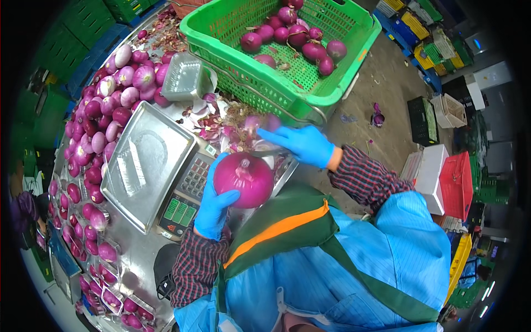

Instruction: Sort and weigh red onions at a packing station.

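My left hand [215, 203], in a blue glove, grips a large, shiny purple onion [244, 182] with its neck end facing up. My right hand [305, 143], also gloved in blue, is just beyond the onion on the right, its fingers stretched to the left. Beneath those fingers a thin grey, blade-like strip [265, 153] shows; whether the hand holds it is unclear. Loose skins and root trimmings [222, 128] lie past my hands, with blurred onion pieces among them. At my left hand is a digital scale [195, 170] with a steel pan [147, 162] bearing a clear plastic lid or tray.
A green plastic crate [257, 93] holding several onions stands ahead. Left is a big onion pile [103, 112], with clear trays [182, 79] beside it and packed onion trays [112, 299] nearer. A black bag or cap [166, 265] lies near my left sleeve. Boxes line the right.
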`<state>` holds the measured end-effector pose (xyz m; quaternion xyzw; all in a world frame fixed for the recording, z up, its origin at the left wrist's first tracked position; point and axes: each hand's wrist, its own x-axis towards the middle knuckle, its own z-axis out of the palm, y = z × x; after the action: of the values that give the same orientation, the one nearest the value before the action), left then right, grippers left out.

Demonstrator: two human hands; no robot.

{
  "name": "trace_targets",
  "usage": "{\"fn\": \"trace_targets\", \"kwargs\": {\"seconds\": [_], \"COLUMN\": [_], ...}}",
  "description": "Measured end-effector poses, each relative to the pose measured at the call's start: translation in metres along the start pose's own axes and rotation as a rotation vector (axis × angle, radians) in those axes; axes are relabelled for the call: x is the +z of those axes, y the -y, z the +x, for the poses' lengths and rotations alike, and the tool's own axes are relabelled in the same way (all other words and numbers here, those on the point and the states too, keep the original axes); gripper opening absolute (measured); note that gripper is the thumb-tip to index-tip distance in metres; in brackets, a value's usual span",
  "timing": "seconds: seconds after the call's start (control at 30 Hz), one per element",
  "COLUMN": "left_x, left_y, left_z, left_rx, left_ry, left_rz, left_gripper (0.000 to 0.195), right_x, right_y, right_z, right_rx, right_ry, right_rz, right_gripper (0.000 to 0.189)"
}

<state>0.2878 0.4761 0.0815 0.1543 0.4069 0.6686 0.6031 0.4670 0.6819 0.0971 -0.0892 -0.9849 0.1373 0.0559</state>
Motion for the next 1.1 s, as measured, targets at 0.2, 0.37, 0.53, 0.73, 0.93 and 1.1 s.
{"fn": "trace_targets", "kwargs": {"seconds": [0.2, 0.37, 0.53, 0.73, 0.93, 1.1], "left_x": [0.007, 0.034, 0.009, -0.010, -0.009, -0.019], "left_y": [-0.012, -0.022, -0.020, -0.004, -0.002, 0.010], "left_z": [0.006, 0.003, -0.014, -0.018, -0.020, -0.021], "left_rx": [0.142, 0.491, -0.059, 0.059, -0.008, -0.111], "left_ry": [0.021, 0.029, -0.073, -0.017, 0.104, 0.208], "left_rz": [0.171, 0.390, -0.250, -0.086, -0.001, -0.031], "left_gripper": [0.104, 0.113, 0.098, 0.101, 0.110, 0.112], "right_x": [0.015, 0.002, 0.001, -0.011, -0.007, 0.012], "right_y": [0.016, 0.043, 0.053, 0.046, 0.049, 0.048], "right_z": [-0.016, 0.002, 0.019, 0.004, -0.003, -0.004], "right_rx": [0.376, 0.410, -0.062, -0.052, -0.082, -0.181], "right_ry": [0.025, 0.057, -0.216, 0.007, 0.036, 0.018], "right_rz": [1.226, 1.666, 0.677, 0.312, 0.099, 0.157], "right_gripper": [0.046, 0.083, 0.079, 0.081, 0.083, 0.082]}}
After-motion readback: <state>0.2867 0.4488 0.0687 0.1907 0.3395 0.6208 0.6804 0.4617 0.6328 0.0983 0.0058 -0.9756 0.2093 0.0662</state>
